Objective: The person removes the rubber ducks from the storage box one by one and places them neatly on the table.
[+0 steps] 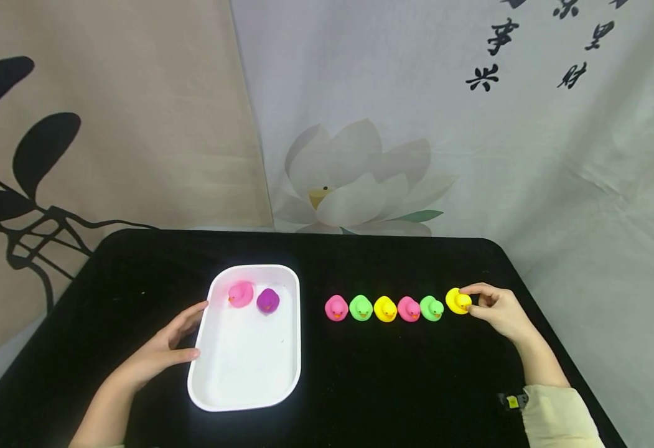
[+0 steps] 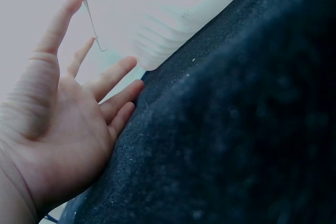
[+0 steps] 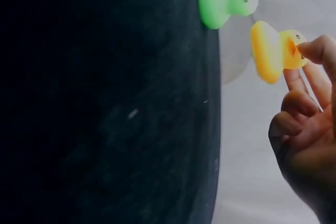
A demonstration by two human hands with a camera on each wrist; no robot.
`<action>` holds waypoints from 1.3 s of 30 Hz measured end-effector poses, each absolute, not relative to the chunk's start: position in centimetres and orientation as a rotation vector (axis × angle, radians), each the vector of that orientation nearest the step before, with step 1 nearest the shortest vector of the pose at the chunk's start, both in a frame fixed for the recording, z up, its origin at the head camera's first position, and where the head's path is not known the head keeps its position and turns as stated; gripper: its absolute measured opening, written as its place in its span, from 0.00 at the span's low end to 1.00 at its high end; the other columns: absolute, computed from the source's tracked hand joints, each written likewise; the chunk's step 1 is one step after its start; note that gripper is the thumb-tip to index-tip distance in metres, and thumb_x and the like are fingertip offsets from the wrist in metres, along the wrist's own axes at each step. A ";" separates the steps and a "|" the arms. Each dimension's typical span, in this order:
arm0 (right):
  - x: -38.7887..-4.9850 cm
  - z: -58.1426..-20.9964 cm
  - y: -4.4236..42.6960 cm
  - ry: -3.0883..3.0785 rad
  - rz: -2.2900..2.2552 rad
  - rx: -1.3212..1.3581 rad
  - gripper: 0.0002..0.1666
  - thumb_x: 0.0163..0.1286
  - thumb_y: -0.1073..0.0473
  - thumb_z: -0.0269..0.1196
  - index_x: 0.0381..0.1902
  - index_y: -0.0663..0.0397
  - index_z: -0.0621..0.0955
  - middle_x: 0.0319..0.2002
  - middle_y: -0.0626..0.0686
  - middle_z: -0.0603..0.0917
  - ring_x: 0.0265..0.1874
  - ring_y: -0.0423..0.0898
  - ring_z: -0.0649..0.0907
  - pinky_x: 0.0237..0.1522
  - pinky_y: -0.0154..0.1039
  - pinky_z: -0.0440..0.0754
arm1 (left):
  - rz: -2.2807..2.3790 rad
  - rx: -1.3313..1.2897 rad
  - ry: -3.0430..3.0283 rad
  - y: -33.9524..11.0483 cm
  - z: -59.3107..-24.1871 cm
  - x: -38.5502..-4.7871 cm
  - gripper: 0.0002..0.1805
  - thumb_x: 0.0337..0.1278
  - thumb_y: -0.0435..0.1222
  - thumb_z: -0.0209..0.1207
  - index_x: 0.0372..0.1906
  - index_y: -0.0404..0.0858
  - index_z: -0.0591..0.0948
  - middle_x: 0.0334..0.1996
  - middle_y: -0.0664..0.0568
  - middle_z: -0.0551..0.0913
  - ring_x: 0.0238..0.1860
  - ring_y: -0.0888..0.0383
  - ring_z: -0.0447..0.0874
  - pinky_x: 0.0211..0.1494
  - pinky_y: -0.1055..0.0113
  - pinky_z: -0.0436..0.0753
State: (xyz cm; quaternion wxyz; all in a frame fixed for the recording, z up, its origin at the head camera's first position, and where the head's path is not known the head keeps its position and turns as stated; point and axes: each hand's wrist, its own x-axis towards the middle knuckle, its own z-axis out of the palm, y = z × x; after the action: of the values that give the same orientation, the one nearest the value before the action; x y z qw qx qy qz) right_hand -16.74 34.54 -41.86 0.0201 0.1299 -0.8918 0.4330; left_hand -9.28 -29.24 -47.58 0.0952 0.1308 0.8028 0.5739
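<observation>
Well to the right of the white tray (image 1: 242,373), the right hand (image 1: 497,309) pinches a yellow duck (image 1: 457,301) between its thumb and fingers. The duck is at the fingertips, on the side of the hand that faces the tray; the right wrist view shows its base raised off the black table (image 1: 394,386).

Between the tray and that held duck stands a row. Counting outward from the tray, it runs: pink duck (image 1: 336,308), green duck (image 1: 361,308), second yellow duck (image 1: 385,309), second pink duck (image 1: 409,309) and second green duck (image 1: 432,308). The last of these is near the held one, but apart from it.

At the tray's left side, the left hand (image 1: 167,345) is unclenched, with thumb and fingers extended and spread; the tips of thumb and forefinger touch the rim. Inside the tray, toward its far end, sit a third pink duck (image 1: 241,294) and, just beside it, a purple toy (image 1: 268,301). Beyond the tray, to its right, a pale lotus print (image 1: 360,180) shows on the cloth.
</observation>
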 end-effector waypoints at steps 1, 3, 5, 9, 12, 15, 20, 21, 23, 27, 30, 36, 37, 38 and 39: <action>-16.7 -41.9 34.5 -2.770 1.350 0.403 0.17 0.56 0.76 0.63 0.45 0.67 0.81 0.17 0.50 0.65 0.14 0.41 0.65 0.14 0.37 0.62 | 1.701 0.385 2.380 -29.2 -47.6 -9.3 0.42 0.53 0.35 0.62 0.73 0.45 0.56 0.70 0.38 0.59 0.65 0.31 0.56 0.53 0.24 0.59; -16.7 -42.1 34.6 -2.776 1.373 0.396 0.17 0.56 0.76 0.63 0.45 0.68 0.81 0.17 0.50 0.66 0.14 0.41 0.65 0.14 0.37 0.62 | 1.698 0.378 2.380 -29.2 -47.5 -9.3 0.42 0.53 0.35 0.62 0.73 0.45 0.56 0.70 0.37 0.58 0.65 0.31 0.55 0.53 0.24 0.59; -16.8 -42.5 34.9 -2.794 1.380 0.387 0.17 0.57 0.75 0.63 0.46 0.68 0.81 0.17 0.50 0.66 0.14 0.40 0.65 0.15 0.36 0.63 | 1.697 0.370 2.378 -29.1 -47.5 -9.3 0.42 0.53 0.35 0.62 0.73 0.45 0.56 0.70 0.37 0.58 0.65 0.31 0.55 0.53 0.24 0.59; -17.3 -43.9 35.7 -2.817 1.396 0.375 0.17 0.59 0.73 0.64 0.47 0.65 0.81 0.17 0.49 0.66 0.15 0.40 0.65 0.15 0.36 0.63 | 1.696 0.357 2.375 -29.1 -47.4 -9.2 0.42 0.53 0.35 0.62 0.73 0.45 0.56 0.70 0.37 0.58 0.65 0.31 0.56 0.53 0.25 0.59; -17.7 -44.5 36.1 -2.811 1.413 0.384 0.16 0.59 0.72 0.65 0.47 0.64 0.81 0.18 0.49 0.65 0.15 0.41 0.65 0.16 0.36 0.63 | 1.698 0.356 2.376 -29.1 -47.4 -9.2 0.42 0.53 0.35 0.62 0.73 0.45 0.56 0.70 0.38 0.59 0.65 0.32 0.56 0.54 0.25 0.59; -17.9 -44.8 36.2 -2.807 1.430 0.403 0.16 0.58 0.71 0.65 0.47 0.63 0.82 0.17 0.48 0.65 0.15 0.41 0.64 0.15 0.36 0.62 | 1.700 0.361 2.380 -29.2 -47.4 -9.2 0.42 0.53 0.35 0.62 0.73 0.45 0.56 0.70 0.38 0.59 0.64 0.32 0.57 0.53 0.25 0.60; -18.1 -45.1 36.2 -2.824 1.469 0.406 0.17 0.59 0.71 0.65 0.47 0.65 0.81 0.16 0.45 0.63 0.14 0.39 0.63 0.14 0.36 0.62 | 1.702 0.369 2.380 -29.1 -47.4 -9.2 0.42 0.53 0.35 0.62 0.73 0.45 0.56 0.69 0.38 0.60 0.64 0.32 0.57 0.53 0.26 0.61; -18.2 -45.1 36.3 -2.830 1.476 0.402 0.17 0.59 0.71 0.65 0.48 0.65 0.81 0.16 0.45 0.63 0.14 0.39 0.63 0.14 0.36 0.62 | 1.699 0.367 2.381 -29.1 -47.4 -9.2 0.42 0.53 0.35 0.62 0.73 0.45 0.56 0.70 0.38 0.59 0.64 0.32 0.57 0.53 0.26 0.61; -18.2 -45.2 36.3 -2.847 1.474 0.391 0.17 0.59 0.70 0.65 0.48 0.65 0.81 0.16 0.45 0.63 0.14 0.39 0.62 0.14 0.36 0.62 | 1.696 0.360 2.382 -29.1 -47.3 -9.2 0.42 0.53 0.35 0.62 0.73 0.45 0.56 0.69 0.38 0.60 0.64 0.32 0.57 0.53 0.26 0.61; -18.1 -45.4 36.4 -2.875 1.463 0.368 0.18 0.60 0.70 0.65 0.49 0.66 0.81 0.16 0.46 0.63 0.14 0.39 0.62 0.14 0.35 0.62 | 1.697 0.355 2.378 -29.1 -47.3 -9.2 0.42 0.53 0.35 0.62 0.73 0.45 0.56 0.70 0.38 0.59 0.64 0.32 0.57 0.54 0.26 0.61; -18.1 -45.5 36.6 -2.882 1.468 0.356 0.18 0.60 0.69 0.65 0.49 0.66 0.80 0.16 0.46 0.62 0.14 0.39 0.61 0.15 0.35 0.62 | 1.701 0.360 2.374 -29.1 -47.3 -9.2 0.42 0.53 0.35 0.62 0.73 0.45 0.56 0.70 0.38 0.59 0.64 0.32 0.57 0.54 0.26 0.61; -18.2 -45.6 36.7 -2.874 1.487 0.370 0.18 0.61 0.68 0.66 0.50 0.66 0.80 0.18 0.47 0.64 0.14 0.39 0.62 0.16 0.35 0.63 | 1.703 0.364 2.375 -29.1 -47.3 -9.2 0.42 0.53 0.35 0.62 0.73 0.45 0.56 0.70 0.38 0.59 0.64 0.31 0.57 0.54 0.26 0.61; -18.2 -45.6 36.7 -2.876 1.489 0.369 0.19 0.61 0.68 0.66 0.51 0.66 0.80 0.18 0.47 0.64 0.14 0.39 0.62 0.16 0.36 0.63 | 1.703 0.365 2.375 -29.1 -47.3 -9.2 0.42 0.53 0.35 0.62 0.73 0.45 0.56 0.70 0.38 0.59 0.65 0.31 0.57 0.54 0.26 0.61; -18.2 -45.6 36.7 -2.880 1.488 0.366 0.19 0.61 0.68 0.66 0.51 0.65 0.80 0.18 0.48 0.64 0.14 0.39 0.62 0.16 0.36 0.63 | 1.703 0.364 2.375 -29.1 -47.3 -9.2 0.42 0.53 0.35 0.62 0.73 0.45 0.56 0.70 0.38 0.59 0.65 0.31 0.57 0.54 0.26 0.60; -18.2 -45.6 36.7 -2.883 1.490 0.363 0.19 0.62 0.67 0.66 0.51 0.65 0.80 0.18 0.48 0.64 0.14 0.39 0.62 0.16 0.36 0.63 | 1.702 0.365 2.374 -29.1 -47.3 -9.2 0.42 0.53 0.35 0.62 0.73 0.45 0.56 0.70 0.38 0.59 0.65 0.31 0.57 0.54 0.26 0.60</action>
State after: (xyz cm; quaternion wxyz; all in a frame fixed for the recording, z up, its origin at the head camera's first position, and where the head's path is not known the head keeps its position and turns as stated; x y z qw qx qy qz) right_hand -18.16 36.69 -45.55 -0.0620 0.1110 -0.8812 0.4554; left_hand -9.22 -29.14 -47.31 0.0986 0.1232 0.8025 0.5754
